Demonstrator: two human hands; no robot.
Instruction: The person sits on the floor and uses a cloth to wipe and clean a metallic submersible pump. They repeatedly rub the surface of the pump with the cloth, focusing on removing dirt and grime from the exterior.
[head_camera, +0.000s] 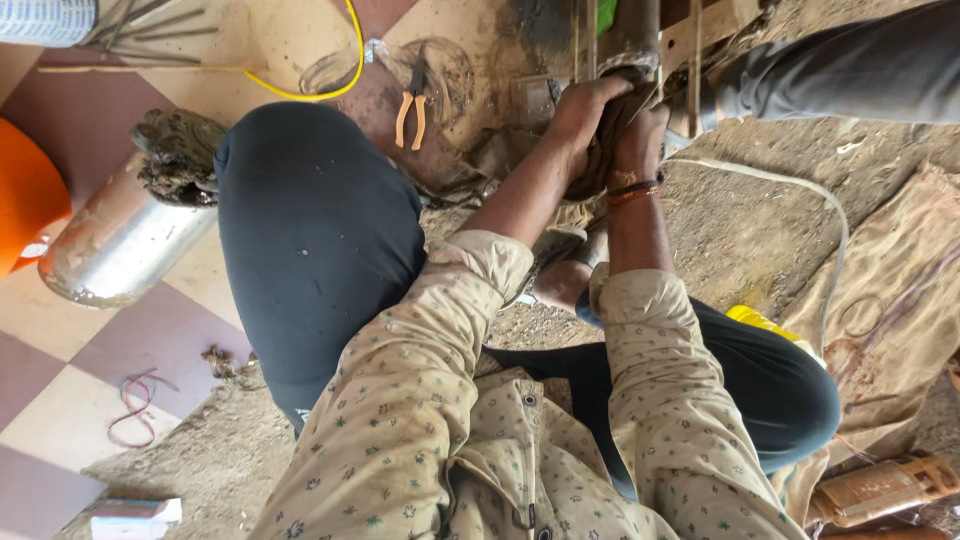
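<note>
Here both hands were up at the top centre, pressed together on a dirty rag bunched against the foot of a dark metal pipe. The left hand was clenched over the rag's upper side; the right hand, red thread band at the wrist, was clamped on it from the other side. Orange-handled pliers lay on the floor just left of the hands, beside a yellow cable. A steel cylinder lay tilted at far left, mud-caked at its top end. A small white box with blue edging sat at bottom left. A brown sack was spread at right, white cord crossing it.
</note>
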